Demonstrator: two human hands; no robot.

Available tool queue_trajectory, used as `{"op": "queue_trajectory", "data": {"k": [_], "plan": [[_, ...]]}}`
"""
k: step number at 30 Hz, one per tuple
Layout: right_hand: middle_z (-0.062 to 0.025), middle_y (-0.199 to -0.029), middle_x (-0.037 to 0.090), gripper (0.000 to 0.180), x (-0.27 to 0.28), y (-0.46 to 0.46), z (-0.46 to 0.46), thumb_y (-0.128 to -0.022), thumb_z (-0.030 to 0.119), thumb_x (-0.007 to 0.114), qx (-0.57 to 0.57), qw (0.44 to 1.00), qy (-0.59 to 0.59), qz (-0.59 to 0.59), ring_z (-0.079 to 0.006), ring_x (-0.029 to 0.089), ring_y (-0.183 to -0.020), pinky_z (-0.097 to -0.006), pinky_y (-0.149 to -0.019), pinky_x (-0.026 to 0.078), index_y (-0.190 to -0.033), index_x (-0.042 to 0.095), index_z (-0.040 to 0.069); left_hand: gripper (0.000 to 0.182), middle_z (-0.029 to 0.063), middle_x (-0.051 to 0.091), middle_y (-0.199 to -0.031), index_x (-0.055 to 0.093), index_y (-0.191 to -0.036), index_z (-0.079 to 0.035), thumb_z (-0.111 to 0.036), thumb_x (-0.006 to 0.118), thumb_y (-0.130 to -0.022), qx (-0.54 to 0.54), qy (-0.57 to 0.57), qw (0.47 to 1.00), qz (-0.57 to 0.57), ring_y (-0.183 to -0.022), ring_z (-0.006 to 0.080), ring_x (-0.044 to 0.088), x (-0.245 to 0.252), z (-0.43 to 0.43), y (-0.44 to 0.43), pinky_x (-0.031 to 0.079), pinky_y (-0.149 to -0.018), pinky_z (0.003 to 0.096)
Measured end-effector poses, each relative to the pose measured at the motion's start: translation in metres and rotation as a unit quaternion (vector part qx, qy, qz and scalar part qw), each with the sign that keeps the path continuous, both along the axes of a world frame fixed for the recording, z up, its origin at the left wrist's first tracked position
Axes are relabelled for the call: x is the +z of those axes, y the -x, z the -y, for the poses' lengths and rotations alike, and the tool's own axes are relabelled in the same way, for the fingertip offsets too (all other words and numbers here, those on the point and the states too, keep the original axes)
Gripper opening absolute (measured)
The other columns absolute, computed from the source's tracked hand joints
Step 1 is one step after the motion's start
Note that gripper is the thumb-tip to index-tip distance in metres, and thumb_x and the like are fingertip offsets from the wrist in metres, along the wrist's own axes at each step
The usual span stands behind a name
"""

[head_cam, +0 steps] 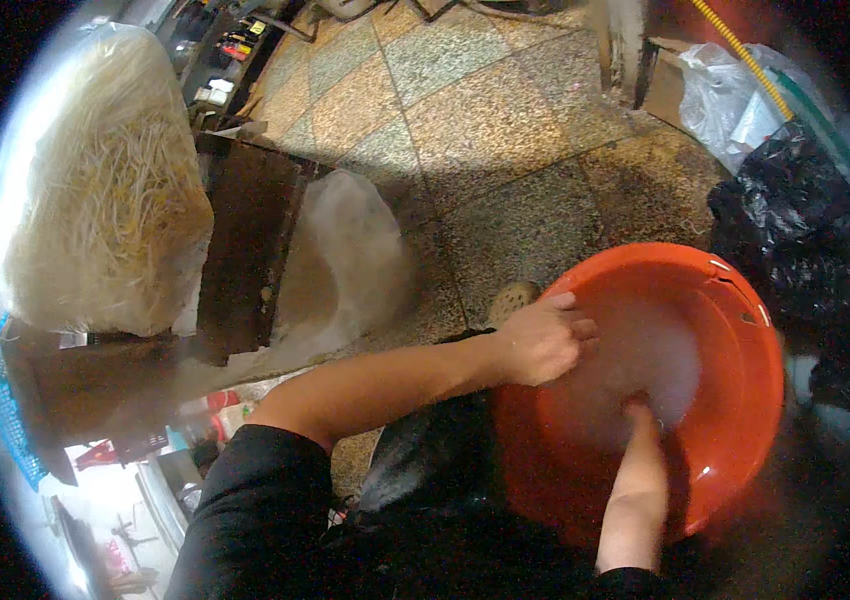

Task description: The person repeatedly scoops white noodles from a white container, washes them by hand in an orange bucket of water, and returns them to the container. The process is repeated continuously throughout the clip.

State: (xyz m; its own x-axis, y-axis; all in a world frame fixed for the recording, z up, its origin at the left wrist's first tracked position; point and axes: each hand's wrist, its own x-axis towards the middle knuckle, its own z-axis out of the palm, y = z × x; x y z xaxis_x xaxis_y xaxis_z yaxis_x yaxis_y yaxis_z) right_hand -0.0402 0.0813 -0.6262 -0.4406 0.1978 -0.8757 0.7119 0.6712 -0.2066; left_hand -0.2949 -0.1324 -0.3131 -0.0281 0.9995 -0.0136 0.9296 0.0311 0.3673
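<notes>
A big round orange plastic tub (755, 360) stands before me, with cloudy liquid (642, 345) at its bottom. My left hand (545, 341) is at the tub's left side, over its rim, its fingers curled; whether it grips the rim is hard to tell. My right forearm reaches down into the tub, and my right hand (636, 405) is mostly hidden in the murky liquid, so its fingers do not show. The tub's far rim has a crack mended with pale stitches or ties.
A large clear plastic bag of bean sprouts (117, 210) rests at the left on a dark surface, above a blue plastic basket (12, 412). An empty-looking clear bag (350, 247) hangs nearby. Black plastic bags (800, 217) and a cardboard box (663, 82) lie at the right. The floor is tiled (470, 97).
</notes>
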Motion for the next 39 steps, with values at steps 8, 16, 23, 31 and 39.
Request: {"op": "queue_trajectory", "data": {"k": [8,16,23,31,39], "plan": [[-0.0226,-0.122,0.069,0.035,0.046,0.043,0.113,-0.092,0.021,0.064,-0.049,0.989,0.110,-0.089,-0.0363,0.064,-0.112,-0.0454,-0.097,0.049,-0.122,0.068,0.005,0.024,0.0092,0.074,-0.099,0.076,-0.072,-0.014,-0.025,0.057,-0.082,-0.024,0.029,0.996,-0.084,-0.099,0.0243,0.067,-0.014,-0.001,-0.003,0.041,-0.099,0.0448],[-0.0216,-0.098,0.069,0.016,0.226,0.037,0.069,-0.091,0.012,0.061,0.073,0.953,0.105,-0.276,-0.0331,0.063,-0.091,-0.0463,-0.084,0.050,-0.100,0.067,0.001,0.020,0.0084,0.070,-0.077,0.068,-0.077,-0.017,-0.028,0.057,-0.089,-0.050,0.138,0.975,-0.168,-0.076,0.0294,0.068,-0.029,0.002,-0.017,0.045,-0.101,0.0480],[-0.0022,-0.070,0.064,0.019,0.395,-0.014,0.077,-0.094,0.017,0.068,-0.306,0.692,0.391,-0.524,-0.0099,0.056,-0.057,-0.0263,-0.053,0.047,-0.078,0.063,0.008,0.047,0.0219,0.060,-0.136,0.060,-0.133,-0.007,-0.026,0.066,-0.090,-0.084,0.053,0.973,0.210,-0.124,0.0403,0.058,-0.042,-0.023,-0.087,0.045,-0.107,0.0484],[-0.0181,-0.122,0.071,0.053,0.364,-0.062,0.109,-0.082,0.034,0.075,-0.354,0.849,0.057,-0.389,-0.0316,0.068,-0.111,-0.0436,-0.096,0.053,-0.124,0.069,0.004,0.054,0.0271,0.070,-0.116,0.061,-0.130,-0.002,-0.029,0.070,-0.084,0.057,0.074,0.987,0.128,-0.112,0.0430,0.066,0.101,-0.013,-0.108,0.052,-0.095,0.0497],[-0.0155,-0.106,0.076,0.041,0.463,-0.035,0.125,-0.093,0.035,0.070,-0.305,0.808,0.074,-0.499,-0.0272,0.072,-0.104,-0.0405,-0.084,0.055,-0.118,0.069,0.002,0.064,0.0261,0.068,-0.121,0.054,-0.141,-0.003,-0.005,0.063,-0.078,0.023,-0.160,0.978,0.134,-0.115,0.0435,0.065,0.237,-0.011,-0.137,0.052,-0.099,0.0487]]}}
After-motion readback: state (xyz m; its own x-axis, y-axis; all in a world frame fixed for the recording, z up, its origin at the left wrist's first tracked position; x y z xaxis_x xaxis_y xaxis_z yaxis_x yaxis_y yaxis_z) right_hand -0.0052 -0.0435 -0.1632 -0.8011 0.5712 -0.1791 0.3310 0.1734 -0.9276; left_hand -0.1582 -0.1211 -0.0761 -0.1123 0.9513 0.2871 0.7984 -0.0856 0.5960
